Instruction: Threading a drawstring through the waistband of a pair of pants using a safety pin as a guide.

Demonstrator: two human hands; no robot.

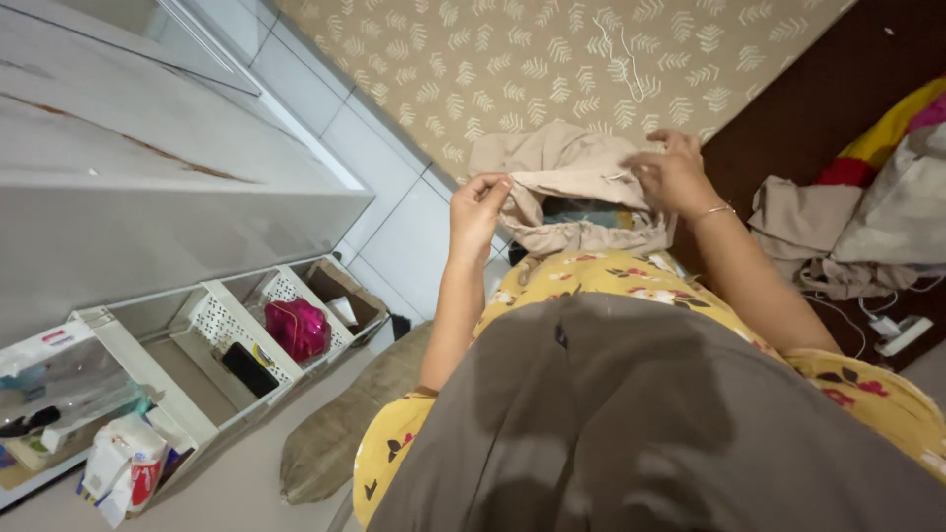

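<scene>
both hands, left hand point(479, 209) and right hand point(670, 172), pinch the beige garment point(567, 177) with closed fingers, stretching its edge taut between them above the lap.

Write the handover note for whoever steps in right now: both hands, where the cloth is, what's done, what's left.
Left hand: fingers pinched on the near edge of the beige garment.
Right hand: gripping the same garment at its upper right edge, bracelet on the wrist.
The garment is held up over the lap, bunched and hanging loose between the hands, above the patterned mat.
Done: garment picked up and held by two edges; no fold shows yet.
Left: the garment is not yet spread flat or folded. A pile of clothes lies to the right on the dark floor, untouched.
</scene>
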